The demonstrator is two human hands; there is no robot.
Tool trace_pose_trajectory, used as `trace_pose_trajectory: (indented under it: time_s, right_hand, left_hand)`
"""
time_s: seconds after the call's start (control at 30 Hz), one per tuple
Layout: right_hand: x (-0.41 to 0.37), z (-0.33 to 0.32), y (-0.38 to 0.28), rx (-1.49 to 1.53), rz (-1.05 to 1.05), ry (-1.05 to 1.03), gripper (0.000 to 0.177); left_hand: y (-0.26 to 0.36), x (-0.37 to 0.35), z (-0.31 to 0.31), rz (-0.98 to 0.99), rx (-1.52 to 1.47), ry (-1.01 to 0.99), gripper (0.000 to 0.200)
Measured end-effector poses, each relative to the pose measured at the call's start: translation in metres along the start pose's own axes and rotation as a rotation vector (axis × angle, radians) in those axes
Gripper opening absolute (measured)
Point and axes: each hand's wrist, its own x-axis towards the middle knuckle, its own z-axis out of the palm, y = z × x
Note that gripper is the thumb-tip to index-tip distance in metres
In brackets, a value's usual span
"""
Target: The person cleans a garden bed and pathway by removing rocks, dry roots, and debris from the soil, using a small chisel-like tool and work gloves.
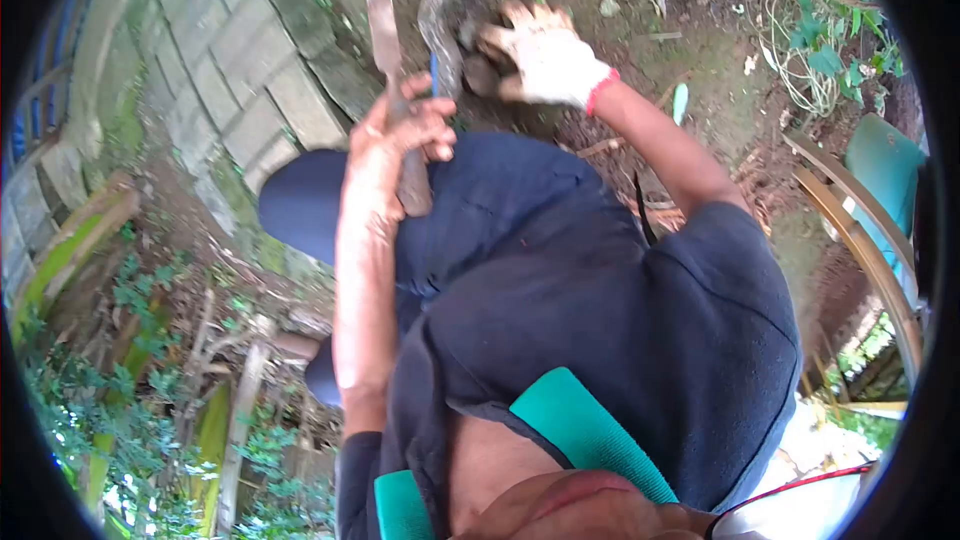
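My left hand [400,130] is bare and closed around a chisel [383,30], a tool with a flat metal blade and a worn brown handle. The blade points away from me over the ground, while the handle's butt lies by my thigh. Just right of it stands a grey, bent branch or root [436,25], with a strip of blue at its lower end. My right hand [548,55] wears a whitish, soil-stained glove with a red cuff. Its thumb and fingers curve around a dark rounded lump [482,72] on the soil, close beside the branch.
A path of grey paving blocks [225,50] with a mossy stone edge runs along the left. Green plants [825,50] and tangled stems grow at the upper right. A teal chair [885,175] with curved wooden slats stands right. Cut stems and leaves lie lower left.
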Motion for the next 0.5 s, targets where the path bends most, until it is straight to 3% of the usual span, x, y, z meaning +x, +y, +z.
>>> trace_pose_trajectory:
  time_s: [0.07,0.2,0.3,0.4,0.5]
  right_hand:
    - [0.005,0.008,0.007,0.264,-0.002,0.215,0.067]
    - [0.030,0.030,0.015,0.178,0.017,0.429,0.067]
    - [0.032,0.043,0.013,0.270,0.245,0.637,0.072]
    - [0.004,0.041,0.008,0.280,0.353,0.552,0.076]
    - [-0.031,0.049,0.020,0.248,0.116,0.450,0.091]
  left_hand:
    - [0.000,0.002,0.001,0.001,0.001,0.007,0.061]
    - [0.002,0.007,0.004,-0.024,0.001,-0.020,0.062]
    - [-0.002,0.013,0.000,-0.038,-0.047,-0.037,0.061]
    - [-0.001,0.016,-0.005,-0.038,-0.106,-0.016,0.059]
    - [0.000,0.019,-0.004,-0.038,-0.148,-0.019,0.058]
